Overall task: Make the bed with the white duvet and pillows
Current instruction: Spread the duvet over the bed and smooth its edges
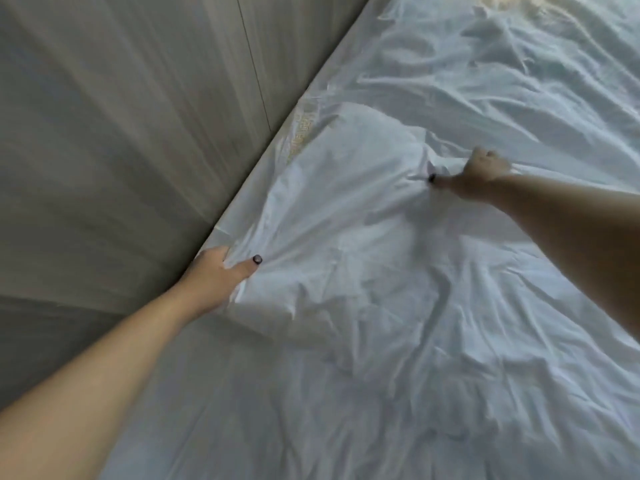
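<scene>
**Both hands grip the white duvet near the wall side of the bed**

The white duvet (363, 265) lies rumpled across the bed, filling most of the view from the lower edge up to the far right. Its left edge runs diagonally along a pale wood-grain wall panel (114, 133), which stands just beside the bed.

The left hand (221, 271) is at that edge, close against the panel. Its fingers curl into the cloth and its thumb, with a dark-painted nail, lies on top, so a bunch of fabric is pinched in its grip. Creases fan out from this hand across the duvet.

The right hand (481, 174) is farther up the bed and well apart from the left, reaching in from the right. It is closed into a fist around a gathered fold of the duvet, with its thumb pressed against the cloth.

Between the two hands the duvet rises in a puffed mound, pulled into folds that run toward each grip. A strip of bedding with a faint yellowish pattern (304, 133) shows along the wall edge above the mound.
</scene>
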`<move>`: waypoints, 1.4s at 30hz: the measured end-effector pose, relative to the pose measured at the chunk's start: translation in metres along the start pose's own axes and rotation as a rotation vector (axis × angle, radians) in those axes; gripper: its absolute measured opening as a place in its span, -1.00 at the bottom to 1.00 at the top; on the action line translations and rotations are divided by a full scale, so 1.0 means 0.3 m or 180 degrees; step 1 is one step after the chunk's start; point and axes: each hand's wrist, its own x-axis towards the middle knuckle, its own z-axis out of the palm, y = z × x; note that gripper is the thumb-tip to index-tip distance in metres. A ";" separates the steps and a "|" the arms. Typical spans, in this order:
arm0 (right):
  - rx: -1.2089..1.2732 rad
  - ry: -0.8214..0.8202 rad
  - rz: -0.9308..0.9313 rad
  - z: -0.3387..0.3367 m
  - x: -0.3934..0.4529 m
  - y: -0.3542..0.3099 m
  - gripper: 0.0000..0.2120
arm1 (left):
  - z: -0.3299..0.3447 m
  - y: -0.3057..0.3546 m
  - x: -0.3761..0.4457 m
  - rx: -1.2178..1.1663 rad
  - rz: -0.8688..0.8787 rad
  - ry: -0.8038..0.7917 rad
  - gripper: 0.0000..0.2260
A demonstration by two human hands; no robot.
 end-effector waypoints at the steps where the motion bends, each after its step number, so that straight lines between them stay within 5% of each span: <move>1: 0.0029 -0.0130 0.0017 -0.007 0.003 0.030 -0.08 | -0.025 0.004 -0.014 0.0157 0.0161 0.0078 -0.74; 5: -0.0797 -0.0644 -0.0493 0.020 -0.022 0.057 -0.59 | -0.193 0.001 -0.066 0.0673 0.0283 0.0691 -0.89; 8: -0.1109 -0.0184 -0.0926 0.041 -0.031 0.004 -0.79 | -0.193 -0.030 -0.067 0.1073 0.0065 0.0820 -0.85; 12: -0.0153 0.0497 -0.0649 0.040 -0.009 0.048 -0.78 | -0.132 -0.091 0.005 0.1109 -0.0547 0.0566 -0.63; 16: -0.0063 -0.0127 -0.0209 0.084 0.004 0.150 -0.35 | -0.112 -0.051 0.038 0.0067 -0.0970 0.0318 -0.51; 19: 0.0018 -0.0103 -0.0171 0.133 -0.048 0.199 -0.31 | -0.023 -0.026 0.062 0.1187 -0.0713 0.1471 -0.50; 22: 0.0272 0.0384 -0.0640 0.187 -0.165 0.218 -0.42 | 0.155 0.053 0.051 0.1612 0.0103 0.1838 -0.31; 26: 0.0045 0.0380 -0.1105 0.211 -0.333 0.352 -0.32 | 0.441 0.266 0.010 0.1554 0.1108 0.0937 -0.38; 31: -0.0258 0.0265 -0.0936 0.137 -0.458 0.756 -0.21 | 0.855 0.431 -0.206 0.1983 0.1409 -0.0247 -0.36; 37: -0.0356 0.0246 -0.0214 0.109 -0.557 1.320 -0.17 | 1.303 0.492 -0.515 0.2293 0.1643 -0.0387 -0.24; 42: -0.0446 0.0215 -0.0499 0.097 -0.634 1.724 -0.31 | 1.611 0.568 -0.639 0.2515 0.1750 0.0020 -0.25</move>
